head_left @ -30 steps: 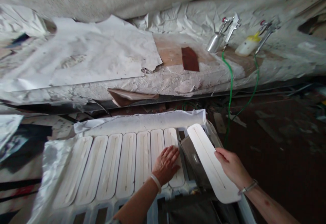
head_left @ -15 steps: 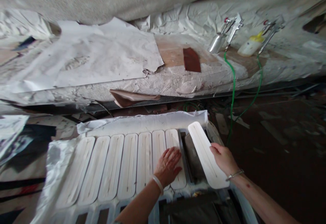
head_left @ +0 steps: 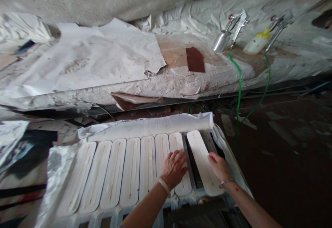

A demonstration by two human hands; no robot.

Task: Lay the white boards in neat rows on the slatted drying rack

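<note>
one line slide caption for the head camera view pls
Right hand grips a white round-cornered panel beside a row of similar panels; left hand rests on one.

Soft, cool light leaves slight glare on the white paper (head_left: 109, 60) by the surface's (head_left: 166, 86) front edge; the floor (head_left: 275, 172) sinks into shadow, outer areas blurring.

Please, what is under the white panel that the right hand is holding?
Dark surfaces show past the edges of the white panel in the right hand; whatever lies directly beneath it is covered.
</note>
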